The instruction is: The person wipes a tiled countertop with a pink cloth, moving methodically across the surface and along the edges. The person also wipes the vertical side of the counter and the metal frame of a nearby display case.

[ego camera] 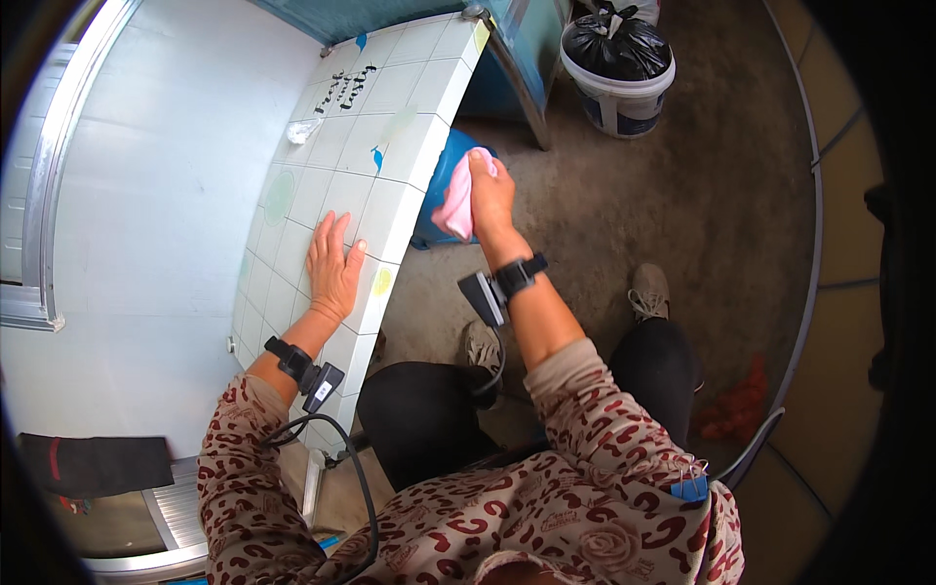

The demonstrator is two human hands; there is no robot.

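Observation:
My left hand [334,267] lies with its fingers apart on the tile-patterned table top [344,197], holding nothing. In my right hand [491,191] is a bunched pink cloth [458,201], held beyond the table's long edge, above a blue plastic stool or tub [444,168] that is partly hidden by the cloth and the table. A small crumpled piece of clear plastic [300,131] sits on the table near the wall, beside printed black lettering.
A white bucket [618,99] topped with a tied black plastic bag [621,45] stands on the concrete floor. A red net or bag [735,406] lies at lower right. The table's metal leg [515,80] slants down near a blue panel. Black fabric [95,464] hangs at lower left.

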